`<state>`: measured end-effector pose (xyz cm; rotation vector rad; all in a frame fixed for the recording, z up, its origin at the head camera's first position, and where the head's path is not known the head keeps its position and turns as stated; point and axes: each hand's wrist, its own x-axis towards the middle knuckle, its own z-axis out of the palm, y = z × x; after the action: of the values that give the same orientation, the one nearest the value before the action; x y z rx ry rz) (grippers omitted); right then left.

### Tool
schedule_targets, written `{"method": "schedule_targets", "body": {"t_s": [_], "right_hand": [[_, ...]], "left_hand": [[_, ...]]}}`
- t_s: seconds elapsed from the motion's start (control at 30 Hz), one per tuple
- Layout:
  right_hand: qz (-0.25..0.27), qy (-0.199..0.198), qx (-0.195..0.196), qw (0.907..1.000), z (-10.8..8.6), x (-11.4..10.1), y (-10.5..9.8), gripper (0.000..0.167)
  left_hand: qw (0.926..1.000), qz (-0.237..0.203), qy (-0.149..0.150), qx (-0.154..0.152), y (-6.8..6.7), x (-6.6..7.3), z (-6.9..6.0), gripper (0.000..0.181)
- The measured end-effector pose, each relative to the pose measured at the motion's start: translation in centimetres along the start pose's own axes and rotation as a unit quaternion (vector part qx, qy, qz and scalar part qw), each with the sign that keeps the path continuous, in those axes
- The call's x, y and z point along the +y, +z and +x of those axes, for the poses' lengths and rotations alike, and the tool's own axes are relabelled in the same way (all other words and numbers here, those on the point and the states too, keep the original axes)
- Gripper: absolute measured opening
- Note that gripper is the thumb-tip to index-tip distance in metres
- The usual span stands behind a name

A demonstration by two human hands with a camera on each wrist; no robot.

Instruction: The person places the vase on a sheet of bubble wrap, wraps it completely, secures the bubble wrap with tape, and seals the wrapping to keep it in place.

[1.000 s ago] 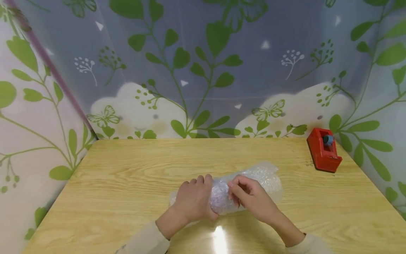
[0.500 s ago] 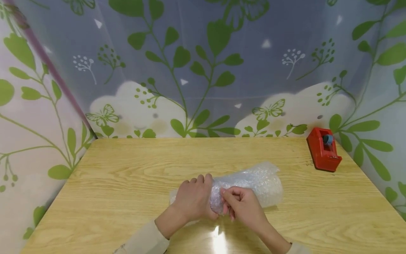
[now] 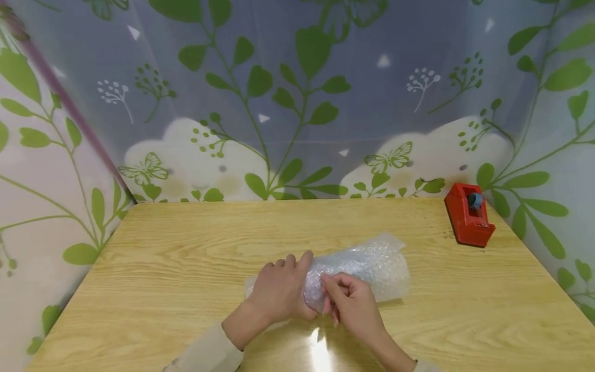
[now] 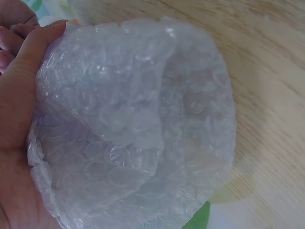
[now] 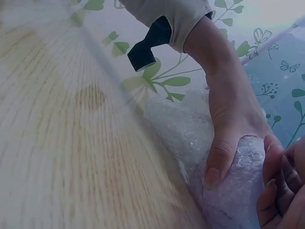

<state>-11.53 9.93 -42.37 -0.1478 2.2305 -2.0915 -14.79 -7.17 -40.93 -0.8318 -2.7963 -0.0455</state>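
A long roll of clear bubble wrap (image 3: 386, 266) lies slantwise on the table, around something faintly purplish that I cannot make out. My left hand (image 3: 281, 289) grips it near its left end, with the thumb on the near side. In the left wrist view the wrap (image 4: 105, 86) has a loose, folded, gaping end beside the left palm (image 4: 16, 114). My right hand (image 3: 355, 305) is at the roll's middle, fingers curled, thumb and forefinger pinching at the wrap's surface. In the right wrist view the right fingers (image 5: 269, 164) sit close beside the left hand (image 5: 236, 105).
A red tape dispenser (image 3: 469, 217) with a small blue roll stands at the table's far right. Leaf-patterned cloth (image 3: 288, 93) hangs behind the wooden table (image 3: 195, 232) and along its sides. A black device (image 5: 147, 47) is at the left cuff.
My right hand has moved left and slightly down along the wrap, nearer to the left hand, then stays there. The left hand keeps its grip. The head view has shifted slightly.
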Motion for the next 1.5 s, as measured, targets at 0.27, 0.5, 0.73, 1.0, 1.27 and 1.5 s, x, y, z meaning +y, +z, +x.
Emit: {"method": "schedule_targets", "body": {"t_s": [0.27,0.5,0.73,1.0,1.27,1.5], "right_hand": [[-0.01,0.026,0.021,0.9994,0.2,-0.3,0.2,0.033],[-0.016,0.051,0.025,0.9983,0.4,-0.5,0.0,0.037],[-0.037,0.059,0.005,0.9975,0.8,-0.4,-0.2,0.045],[-0.04,0.058,-0.032,0.997,0.7,-0.6,-0.6,0.046],[-0.072,0.069,-0.081,0.9917,0.1,-0.8,-1.7,0.049],[-0.091,0.058,-0.154,0.9822,-0.3,-0.2,-2.6,0.039]], "left_hand": [[0.9984,0.038,0.02,0.038,0.3,0.2,-0.2,0.105],[0.9943,0.07,0.035,0.072,0.5,0.2,-0.2,0.122],[0.9898,0.05,0.071,0.113,1.0,-0.3,-0.2,0.112],[0.9855,0.036,0.109,0.125,1.0,-0.9,0.0,0.101],[0.9846,0.031,0.12,0.123,0.7,-0.9,0.1,0.093],[0.9961,-0.025,0.081,0.022,0.4,-1.2,0.5,0.097]]}}
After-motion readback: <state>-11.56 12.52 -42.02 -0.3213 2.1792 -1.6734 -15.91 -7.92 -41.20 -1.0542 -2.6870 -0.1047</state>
